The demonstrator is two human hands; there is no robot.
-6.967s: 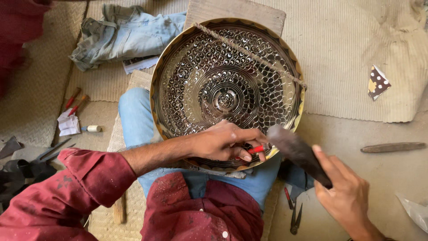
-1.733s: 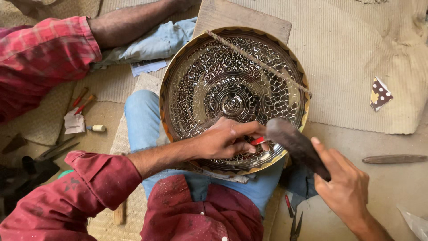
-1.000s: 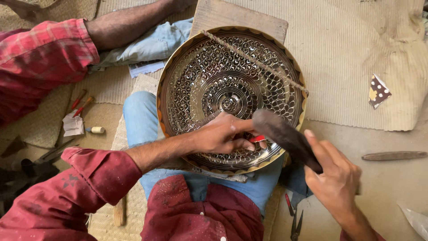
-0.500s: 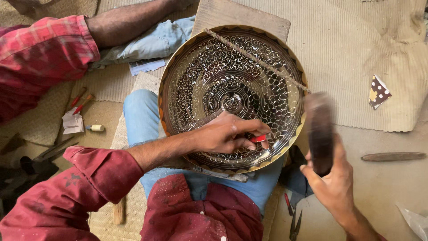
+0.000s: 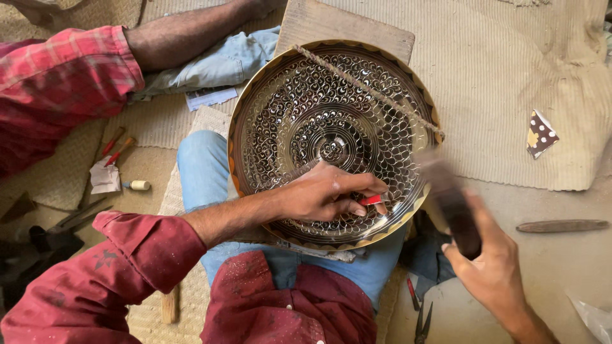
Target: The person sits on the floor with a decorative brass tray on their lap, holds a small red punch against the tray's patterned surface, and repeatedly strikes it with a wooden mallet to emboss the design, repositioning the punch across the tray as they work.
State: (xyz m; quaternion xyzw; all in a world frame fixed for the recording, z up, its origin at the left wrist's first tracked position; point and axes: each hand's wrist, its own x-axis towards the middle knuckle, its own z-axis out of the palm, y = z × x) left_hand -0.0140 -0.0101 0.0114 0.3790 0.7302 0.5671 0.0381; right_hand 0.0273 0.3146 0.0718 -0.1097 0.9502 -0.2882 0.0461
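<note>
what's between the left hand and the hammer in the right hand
In the head view, only the lower right edge of the engraved metal plate lies between the left hand and the blurred hammer in the right hand.

Printed paper slip (image 5: 207,97), white-blue, rectangular, upper left beside denim. Triangular packet (image 5: 539,134), brown with white dots and yellow patch, right on mat. Clear plastic bag (image 5: 593,317), lower right corner.

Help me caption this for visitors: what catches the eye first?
The big engraved brass plate fills the centre, propped on the person's lap. The left hand presses a red-tipped tool against its lower rim, while the right hand, at lower right, swings a dark, blurred hammer.
</note>
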